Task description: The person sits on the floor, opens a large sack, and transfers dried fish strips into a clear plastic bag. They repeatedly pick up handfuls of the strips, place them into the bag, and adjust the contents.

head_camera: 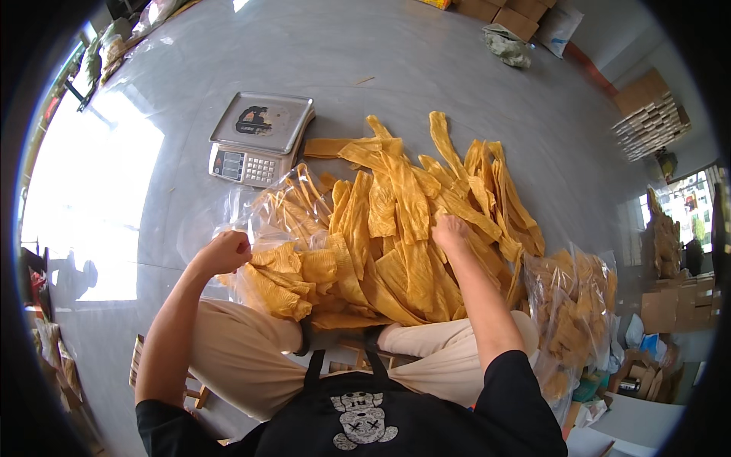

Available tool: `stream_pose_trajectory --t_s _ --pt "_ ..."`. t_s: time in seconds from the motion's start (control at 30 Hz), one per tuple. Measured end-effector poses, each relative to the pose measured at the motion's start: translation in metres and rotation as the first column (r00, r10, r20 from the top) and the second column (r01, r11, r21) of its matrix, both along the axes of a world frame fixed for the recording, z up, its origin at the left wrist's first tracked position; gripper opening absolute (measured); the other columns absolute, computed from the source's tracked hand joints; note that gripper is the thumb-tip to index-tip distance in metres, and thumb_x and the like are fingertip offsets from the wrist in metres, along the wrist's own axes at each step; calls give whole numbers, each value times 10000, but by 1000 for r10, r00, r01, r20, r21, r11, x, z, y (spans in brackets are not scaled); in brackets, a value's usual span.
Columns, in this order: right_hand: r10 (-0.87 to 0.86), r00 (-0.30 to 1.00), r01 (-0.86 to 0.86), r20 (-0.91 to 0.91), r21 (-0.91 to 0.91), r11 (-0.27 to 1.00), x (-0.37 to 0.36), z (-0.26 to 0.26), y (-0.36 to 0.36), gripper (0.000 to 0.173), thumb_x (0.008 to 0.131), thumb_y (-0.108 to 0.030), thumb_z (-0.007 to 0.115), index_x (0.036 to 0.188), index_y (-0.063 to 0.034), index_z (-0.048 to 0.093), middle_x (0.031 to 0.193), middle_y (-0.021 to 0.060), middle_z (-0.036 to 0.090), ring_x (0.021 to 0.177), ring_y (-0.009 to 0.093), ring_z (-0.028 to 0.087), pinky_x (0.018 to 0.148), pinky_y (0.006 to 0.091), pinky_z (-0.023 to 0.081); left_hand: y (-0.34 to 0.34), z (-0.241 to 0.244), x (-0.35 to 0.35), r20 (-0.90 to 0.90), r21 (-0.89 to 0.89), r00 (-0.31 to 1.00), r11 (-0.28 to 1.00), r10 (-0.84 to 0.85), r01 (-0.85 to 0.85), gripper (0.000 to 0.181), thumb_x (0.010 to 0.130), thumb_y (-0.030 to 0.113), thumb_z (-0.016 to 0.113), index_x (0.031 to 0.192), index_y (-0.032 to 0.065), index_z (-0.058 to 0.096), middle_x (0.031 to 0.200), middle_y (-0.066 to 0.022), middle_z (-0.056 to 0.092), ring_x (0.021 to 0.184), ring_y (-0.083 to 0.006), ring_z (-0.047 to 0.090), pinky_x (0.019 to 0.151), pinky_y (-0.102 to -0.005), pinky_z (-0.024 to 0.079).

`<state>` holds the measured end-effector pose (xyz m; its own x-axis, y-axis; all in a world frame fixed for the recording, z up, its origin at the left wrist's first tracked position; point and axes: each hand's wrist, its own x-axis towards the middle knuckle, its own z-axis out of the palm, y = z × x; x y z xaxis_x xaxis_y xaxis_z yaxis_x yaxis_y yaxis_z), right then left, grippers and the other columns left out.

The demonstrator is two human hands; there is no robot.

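Long, flat, wrinkled yellow-orange strips (408, 200), which look like dried food sheets, lie heaped on the floor in front of me. My left hand (228, 251) is closed at the edge of a clear plastic bag (257, 225), left of the heap, and its fingers seem to pinch the film. Several strips are partly inside or under that bag. On the right side of the heap, my right hand (450, 228) is curled at a strip; its fingertips are partly hidden, so its hold is unclear.
A digital scale (260, 134) with a metal tray stands beyond the bag. To the right, filled clear bags (577, 308) stand beside my knee. Cardboard boxes (677, 308) are farther right, with more boxes (514, 20) at the far wall. My legs flank the near edge of the heap.
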<state>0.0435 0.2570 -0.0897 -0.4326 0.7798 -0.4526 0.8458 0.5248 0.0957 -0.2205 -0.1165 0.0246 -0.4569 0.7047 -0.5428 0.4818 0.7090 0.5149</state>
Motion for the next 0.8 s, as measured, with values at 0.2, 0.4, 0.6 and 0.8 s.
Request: stream_pose_trajectory --t_s 0.2,0.4,0.6,0.8 --pt "-240 885 202 -400 -134 970 -10 -114 7 875 725 -410 685 1313 86 269 1344 278 315 1238 370 346 1014 398 321 11 1 -3 -27 -15 999 999 -31 30 138 714 135 561 713 -2 555 636 -119 580 610 -241 570 572 -337 450" --pt "-338 850 272 -403 -213 938 -16 -85 -12 873 657 -295 763 1327 13 296 1325 293 319 1167 382 425 971 384 382 -4 -8 -3 -78 40 992 994 -100 103 147 758 134 559 716 -6 539 638 -78 582 530 -168 586 501 -297 474" --pt "-307 855 192 -417 -296 936 1 -42 -52 773 677 -155 744 1314 3 338 1294 272 385 1166 349 436 967 387 384 4 -11 -3 -170 22 974 988 -150 156 135 741 122 555 712 -9 546 641 -105 581 636 -229 595 591 -334 465" --pt "-171 683 -4 -710 -237 971 35 -27 -92 731 688 -192 715 1270 68 357 1227 265 450 1142 350 450 967 390 362 12 -4 -1 -76 -37 990 992 -121 118 148 719 142 534 695 -4 544 628 -127 592 550 -255 592 574 -352 473"
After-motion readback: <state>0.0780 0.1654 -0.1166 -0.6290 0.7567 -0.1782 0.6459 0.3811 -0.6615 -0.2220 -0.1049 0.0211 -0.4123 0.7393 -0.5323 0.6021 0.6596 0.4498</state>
